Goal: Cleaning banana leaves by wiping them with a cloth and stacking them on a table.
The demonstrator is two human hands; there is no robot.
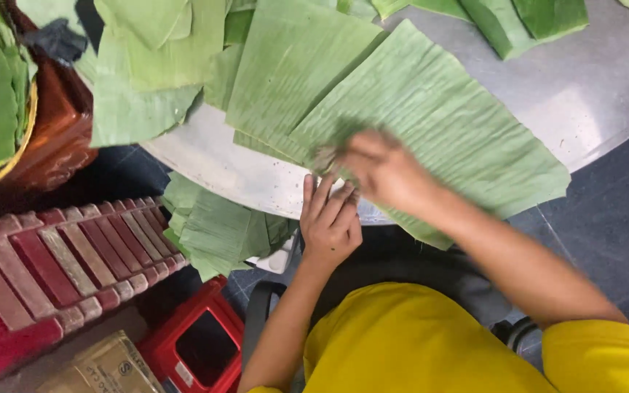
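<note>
A large banana leaf piece [438,124] lies flat on the round metal table [591,94], its near edge hanging over the rim. The right hand [384,171], blurred, presses on the leaf's near corner, seemingly around a small cloth wad, though its grip cannot be told. The left hand [329,222] rests open at the table edge, fingers spread against the leaf, likely steadying it. More cut leaves [154,65] overlap beyond; a red plastic crate [45,269] stands below to the left.
</note>
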